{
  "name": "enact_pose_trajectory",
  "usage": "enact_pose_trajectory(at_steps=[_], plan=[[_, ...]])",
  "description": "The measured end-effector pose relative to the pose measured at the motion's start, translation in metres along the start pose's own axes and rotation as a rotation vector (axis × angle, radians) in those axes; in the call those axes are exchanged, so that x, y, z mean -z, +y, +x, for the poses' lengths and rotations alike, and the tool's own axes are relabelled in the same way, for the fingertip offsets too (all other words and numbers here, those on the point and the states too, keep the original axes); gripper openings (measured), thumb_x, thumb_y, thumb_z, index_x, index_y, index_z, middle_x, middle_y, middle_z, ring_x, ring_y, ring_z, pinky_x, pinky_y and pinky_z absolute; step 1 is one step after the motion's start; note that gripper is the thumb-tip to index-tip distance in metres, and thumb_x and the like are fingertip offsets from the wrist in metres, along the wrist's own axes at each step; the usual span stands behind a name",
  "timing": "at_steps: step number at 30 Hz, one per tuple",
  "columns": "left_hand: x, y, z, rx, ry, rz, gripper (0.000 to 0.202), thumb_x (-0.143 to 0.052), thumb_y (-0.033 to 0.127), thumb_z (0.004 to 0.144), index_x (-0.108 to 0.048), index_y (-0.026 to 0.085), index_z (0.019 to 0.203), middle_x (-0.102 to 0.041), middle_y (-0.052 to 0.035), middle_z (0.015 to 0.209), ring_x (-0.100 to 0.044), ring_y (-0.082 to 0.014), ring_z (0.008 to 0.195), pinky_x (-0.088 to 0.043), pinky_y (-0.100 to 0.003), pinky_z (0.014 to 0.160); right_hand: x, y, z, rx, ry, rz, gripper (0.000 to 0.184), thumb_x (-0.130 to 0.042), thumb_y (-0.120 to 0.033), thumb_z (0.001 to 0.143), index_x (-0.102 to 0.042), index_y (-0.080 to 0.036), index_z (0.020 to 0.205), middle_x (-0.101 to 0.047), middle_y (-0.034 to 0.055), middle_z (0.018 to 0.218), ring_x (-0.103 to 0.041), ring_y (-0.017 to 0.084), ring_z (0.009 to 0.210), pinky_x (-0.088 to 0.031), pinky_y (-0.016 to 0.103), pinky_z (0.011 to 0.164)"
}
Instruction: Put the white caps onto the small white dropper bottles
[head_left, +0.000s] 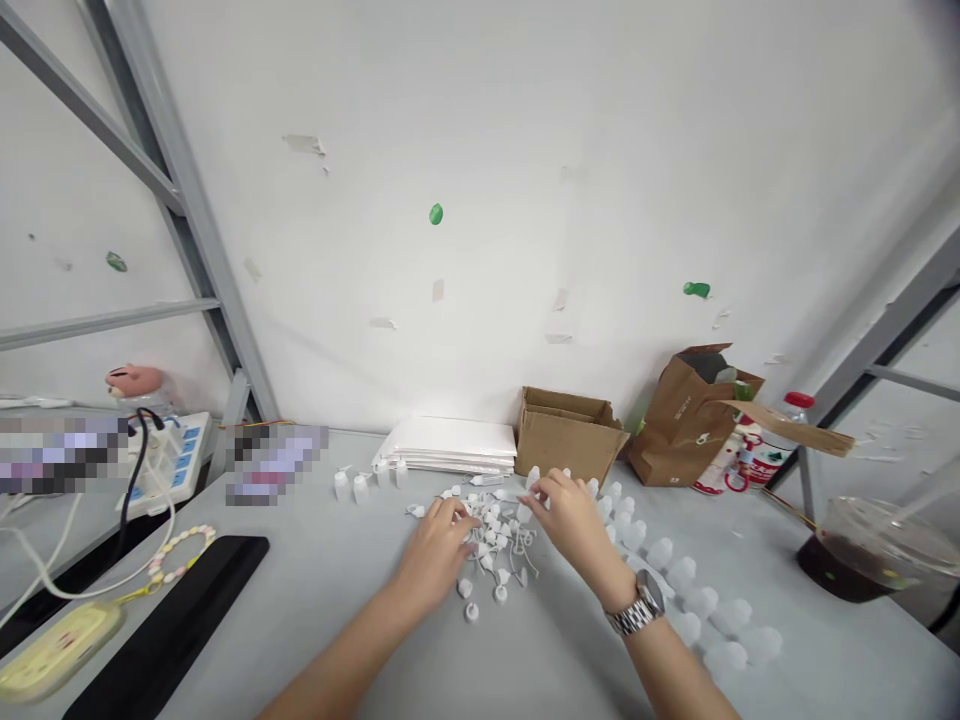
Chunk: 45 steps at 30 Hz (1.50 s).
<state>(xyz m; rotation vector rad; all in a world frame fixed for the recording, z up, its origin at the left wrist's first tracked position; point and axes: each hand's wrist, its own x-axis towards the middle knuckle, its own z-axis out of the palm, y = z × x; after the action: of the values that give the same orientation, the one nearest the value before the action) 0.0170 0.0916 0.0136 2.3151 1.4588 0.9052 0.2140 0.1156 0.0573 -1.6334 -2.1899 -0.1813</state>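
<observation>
My left hand rests at the left side of a pile of white pump heads with thin dip tubes. Its fingers are bent, with thumb and index finger apart beside the nearest pump heads, and I see nothing held. Over the pile's right side, my right hand, with a metal watch on the wrist, pinches a small translucent bottle by its upper part. To the right of that hand stand rows of similar frosted bottles. Several bottles with pumps fitted stand at the back left.
A stack of white envelopes, an open cardboard box and a brown paper bag line the wall. A cup of dark drink stands far right. At left lie a black wrist rest, a yellow case and a power strip.
</observation>
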Motion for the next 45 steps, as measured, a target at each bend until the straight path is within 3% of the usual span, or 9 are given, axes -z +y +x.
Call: enact_pose_trajectory(at_steps=[5,11,16,19,25,28,34,38,45], plan=[[-0.007,-0.004,0.001,0.021,0.025,0.001,0.017,-0.053,0.012,0.070,-0.063,0.024,0.075,-0.056,-0.0044,0.085,-0.049,-0.0226,0.087,-0.040,-0.035,0.076,-0.018,-0.005,-0.014,-0.008,-0.094,0.190,0.016,-0.052,-0.027,0.083,-0.060,-0.018,0.073,-0.059,0.0021,0.079,-0.055,0.014,0.067,-0.038,0.024,0.061],[-0.005,-0.003,0.002,0.109,0.093,-0.086,0.014,-0.048,0.018,0.076,-0.060,0.024,0.075,-0.059,-0.0036,0.080,-0.052,-0.0221,0.083,-0.040,-0.035,0.074,-0.034,-0.010,-0.024,-0.024,-0.105,0.336,0.013,-0.056,-0.030,0.079,-0.061,-0.018,0.078,-0.057,0.0031,0.082,-0.056,0.015,0.070,-0.044,0.024,0.064],[0.004,-0.002,0.007,0.276,0.215,-0.355,0.011,-0.050,0.026,0.075,-0.060,0.024,0.073,-0.063,-0.0028,0.076,-0.057,-0.0211,0.077,-0.042,-0.033,0.070,-0.029,-0.014,-0.025,0.056,0.031,0.471,0.013,-0.053,-0.030,0.081,-0.060,-0.019,0.084,-0.057,0.0058,0.091,-0.055,0.018,0.086,-0.044,0.028,0.077],[0.007,-0.001,0.010,0.361,0.291,-0.485,0.013,-0.054,0.028,0.071,-0.064,0.024,0.076,-0.066,-0.0036,0.080,-0.060,-0.0206,0.077,-0.044,-0.031,0.066,-0.021,-0.020,-0.023,-0.055,0.091,0.683,0.020,-0.048,-0.037,0.083,-0.056,-0.019,0.078,-0.060,0.0044,0.082,-0.057,0.018,0.079,-0.045,0.028,0.071],[0.004,-0.001,0.012,0.461,0.237,-0.720,0.018,-0.056,0.026,0.064,-0.068,0.018,0.074,-0.069,-0.0060,0.082,-0.062,-0.0212,0.079,-0.048,-0.032,0.071,-0.029,-0.030,-0.025,-0.298,-0.282,1.178,0.029,-0.037,-0.050,0.083,-0.036,-0.022,0.075,-0.057,-0.0026,0.060,-0.058,0.015,0.043,-0.038,0.023,0.035],[0.002,-0.003,0.013,0.504,0.214,-0.804,0.022,-0.054,0.020,0.060,-0.067,0.016,0.077,-0.069,-0.0065,0.082,-0.063,-0.0206,0.081,-0.048,-0.032,0.074,-0.035,-0.031,-0.030,-0.184,-0.234,0.879,0.023,-0.041,-0.042,0.085,-0.040,-0.021,0.078,-0.056,-0.0025,0.059,-0.058,0.016,0.045,-0.040,0.024,0.039],[0.001,-0.003,0.011,0.470,0.193,-0.762,0.039,-0.049,0.022,0.064,-0.063,0.018,0.101,-0.066,-0.0039,0.083,-0.063,-0.0171,0.074,-0.049,-0.030,0.070,-0.029,-0.033,-0.032,0.415,0.102,-0.003,0.008,-0.048,-0.018,0.083,-0.052,-0.016,0.089,-0.059,0.0089,0.086,-0.055,0.022,0.073,-0.043,0.032,0.060],[-0.002,-0.002,0.010,0.419,0.179,-0.744,0.028,-0.049,0.024,0.066,-0.066,0.019,0.087,-0.066,-0.0062,0.091,-0.061,-0.0185,0.083,-0.049,-0.029,0.071,-0.029,-0.034,-0.031,0.500,0.167,-0.130,0.009,-0.050,-0.018,0.083,-0.053,-0.014,0.091,-0.057,0.0075,0.083,-0.051,0.020,0.071,-0.040,0.031,0.059],[-0.009,-0.007,0.009,0.451,0.142,-0.758,0.022,-0.057,0.032,0.065,-0.063,0.016,0.079,-0.061,-0.0045,0.076,-0.059,-0.0177,0.071,-0.050,-0.029,0.061,-0.033,-0.032,-0.031,0.498,0.164,-0.183,0.011,-0.052,-0.024,0.083,-0.054,-0.014,0.089,-0.055,0.0060,0.082,-0.048,0.019,0.071,-0.036,0.030,0.059]])
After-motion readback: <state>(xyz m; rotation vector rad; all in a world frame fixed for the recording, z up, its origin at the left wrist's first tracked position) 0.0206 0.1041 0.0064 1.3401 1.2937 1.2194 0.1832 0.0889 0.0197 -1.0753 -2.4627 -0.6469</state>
